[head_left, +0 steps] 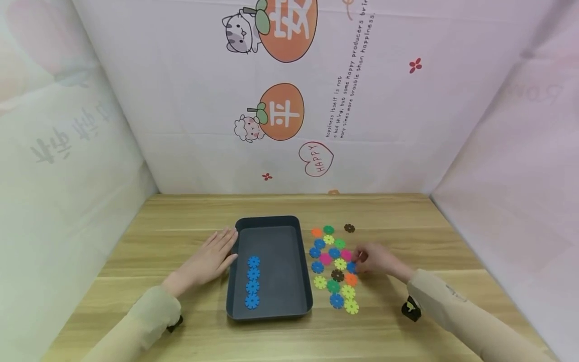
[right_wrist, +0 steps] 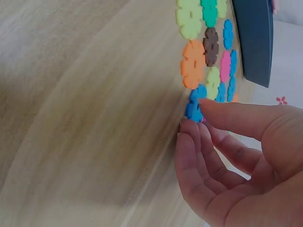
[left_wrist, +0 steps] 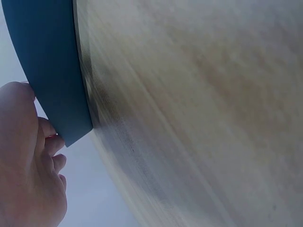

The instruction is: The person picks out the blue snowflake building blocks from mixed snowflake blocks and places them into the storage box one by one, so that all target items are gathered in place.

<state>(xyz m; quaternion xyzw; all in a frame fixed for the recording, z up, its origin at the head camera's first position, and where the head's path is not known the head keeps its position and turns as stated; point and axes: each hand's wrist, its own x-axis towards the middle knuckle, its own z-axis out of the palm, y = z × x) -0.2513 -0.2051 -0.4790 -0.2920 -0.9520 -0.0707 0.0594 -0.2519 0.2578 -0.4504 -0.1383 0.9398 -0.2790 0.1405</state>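
A dark grey tray (head_left: 282, 266) lies on the wooden table, with a column of several blue snowflake discs (head_left: 252, 287) along its left side. My left hand (head_left: 203, 260) rests on the tray's left rim, fingers straight; the left wrist view shows its fingertips at the tray wall (left_wrist: 54, 66). To the right of the tray, my right hand (head_left: 379, 259) reaches the edge of a group of loose discs. Its thumb and fingers pinch a blue snowflake disc (right_wrist: 195, 105) at the table surface. An orange disc (right_wrist: 192, 65) lies right beside that one.
Loose discs in yellow, green, pink, orange, brown and blue lie between the tray and my right hand. One brown disc (head_left: 349, 228) sits apart at the back. A printed cloth wall (head_left: 371, 166) closes off the table's far edge, with cloth walls on both sides.
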